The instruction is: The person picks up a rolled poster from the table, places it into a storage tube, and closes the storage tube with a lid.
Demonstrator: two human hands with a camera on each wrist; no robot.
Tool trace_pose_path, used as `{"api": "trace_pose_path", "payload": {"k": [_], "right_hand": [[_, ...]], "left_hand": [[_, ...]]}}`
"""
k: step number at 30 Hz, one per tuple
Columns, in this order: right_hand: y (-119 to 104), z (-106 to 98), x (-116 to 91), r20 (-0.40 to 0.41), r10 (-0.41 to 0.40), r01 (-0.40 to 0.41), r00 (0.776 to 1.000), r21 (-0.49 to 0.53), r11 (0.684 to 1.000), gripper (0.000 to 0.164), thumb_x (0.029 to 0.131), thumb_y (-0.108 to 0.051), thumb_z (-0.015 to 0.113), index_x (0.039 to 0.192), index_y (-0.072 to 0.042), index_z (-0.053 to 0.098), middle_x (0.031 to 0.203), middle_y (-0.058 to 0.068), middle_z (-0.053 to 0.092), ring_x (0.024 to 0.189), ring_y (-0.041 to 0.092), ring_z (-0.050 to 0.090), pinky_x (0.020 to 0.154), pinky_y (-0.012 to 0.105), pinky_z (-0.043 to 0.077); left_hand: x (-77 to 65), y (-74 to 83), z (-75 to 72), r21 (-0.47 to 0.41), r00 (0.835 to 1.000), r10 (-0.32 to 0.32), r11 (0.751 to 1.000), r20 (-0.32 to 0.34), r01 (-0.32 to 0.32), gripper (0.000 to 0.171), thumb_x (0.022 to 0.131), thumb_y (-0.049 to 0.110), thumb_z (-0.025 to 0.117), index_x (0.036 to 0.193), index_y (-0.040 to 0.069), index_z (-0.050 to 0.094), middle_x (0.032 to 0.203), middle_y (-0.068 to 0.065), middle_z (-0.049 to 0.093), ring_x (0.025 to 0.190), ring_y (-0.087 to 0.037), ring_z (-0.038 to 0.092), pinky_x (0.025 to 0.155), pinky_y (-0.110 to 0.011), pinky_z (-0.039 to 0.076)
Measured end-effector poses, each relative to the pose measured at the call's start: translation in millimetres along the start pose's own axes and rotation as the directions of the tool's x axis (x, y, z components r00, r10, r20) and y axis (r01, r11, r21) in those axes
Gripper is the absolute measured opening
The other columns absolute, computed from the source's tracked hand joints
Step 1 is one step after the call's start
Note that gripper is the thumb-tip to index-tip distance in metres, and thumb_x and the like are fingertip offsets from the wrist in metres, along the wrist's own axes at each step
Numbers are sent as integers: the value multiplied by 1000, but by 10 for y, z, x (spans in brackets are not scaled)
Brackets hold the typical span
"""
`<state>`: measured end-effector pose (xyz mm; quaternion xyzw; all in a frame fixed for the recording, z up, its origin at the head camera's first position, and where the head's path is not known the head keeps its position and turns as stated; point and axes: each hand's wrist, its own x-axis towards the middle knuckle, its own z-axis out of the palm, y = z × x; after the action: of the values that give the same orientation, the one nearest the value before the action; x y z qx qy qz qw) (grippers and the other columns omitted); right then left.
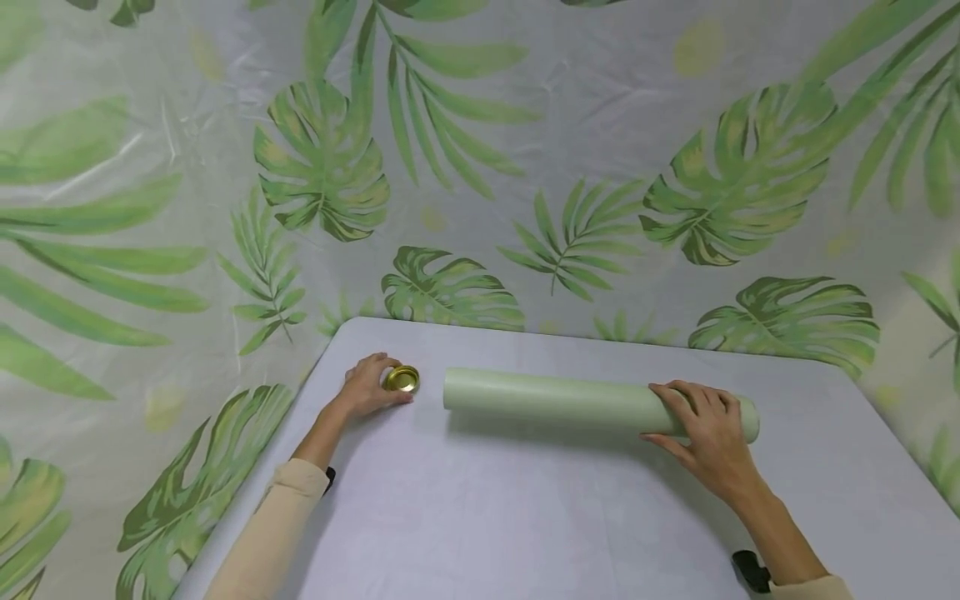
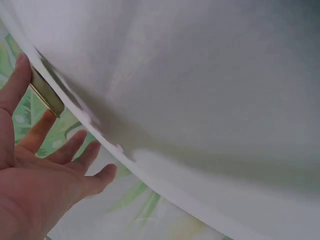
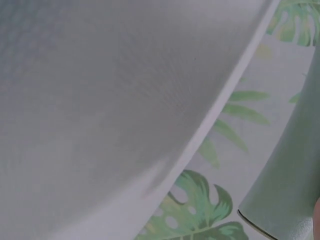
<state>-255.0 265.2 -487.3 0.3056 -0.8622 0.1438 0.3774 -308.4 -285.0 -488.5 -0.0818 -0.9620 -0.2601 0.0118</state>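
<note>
Over table (image 1: 525, 517), left hand (image 1: 369, 387) pinching lid (image 1: 402, 380), right hand (image 1: 711, 435) (overhand) gripping tube (image 1: 555, 400)

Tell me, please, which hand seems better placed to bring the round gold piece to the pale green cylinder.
Probably the left: the left hand pinches the round gold piece, near one end of the pale green cylinder, while the right hand grips that cylinder near its opposite end.

One left hand (image 1: 369, 387) and one right hand (image 1: 708, 429), two in all; two beige sleeves (image 1: 266, 521) and two black wrist pieces (image 1: 750, 572); one pale green cylinder (image 1: 547, 400); one round gold lid (image 1: 402, 381); one white tabletop (image 1: 487, 517); leaf-printed sheeting (image 1: 592, 108), its pieces too merged to count
</note>
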Motion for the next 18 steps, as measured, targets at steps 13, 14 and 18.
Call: {"api": "trace_pose_path", "payload": {"k": [13, 14, 18], "right_hand": [[-11, 43, 23, -15, -3, 3, 1000, -5, 1000, 80, 92, -76, 51, 131, -8, 68, 120, 22, 65, 110, 44, 58, 94, 65, 36], [-16, 47, 27, -19, -4, 4, 1000, -7, 1000, 80, 92, -76, 51, 131, -8, 68, 120, 22, 65, 109, 44, 58, 94, 65, 36], [-35, 66, 35, -36, -8, 7, 999, -10, 1000, 80, 92, -76, 52, 131, -8, 67, 120, 22, 65, 108, 44, 59, 92, 65, 37]], "left_hand": [[-174, 179, -128, -313, 996, 1, 949, -93, -30, 63, 89, 30, 83, 142, 5, 60, 134, -20, 60, 122, -38, 58, 98, -54, 50], [-189, 211, -138, -339, 997, 0, 940, -81, -28, 64, 90, 31, 83, 144, 7, 59, 135, -19, 59, 122, -37, 57, 99, -53, 49], [-236, 335, -160, -425, 999, 21, 904, -45, -38, 63, 91, 35, 81, 145, 13, 59, 138, -13, 59, 121, -31, 56, 103, -49, 46]]}}
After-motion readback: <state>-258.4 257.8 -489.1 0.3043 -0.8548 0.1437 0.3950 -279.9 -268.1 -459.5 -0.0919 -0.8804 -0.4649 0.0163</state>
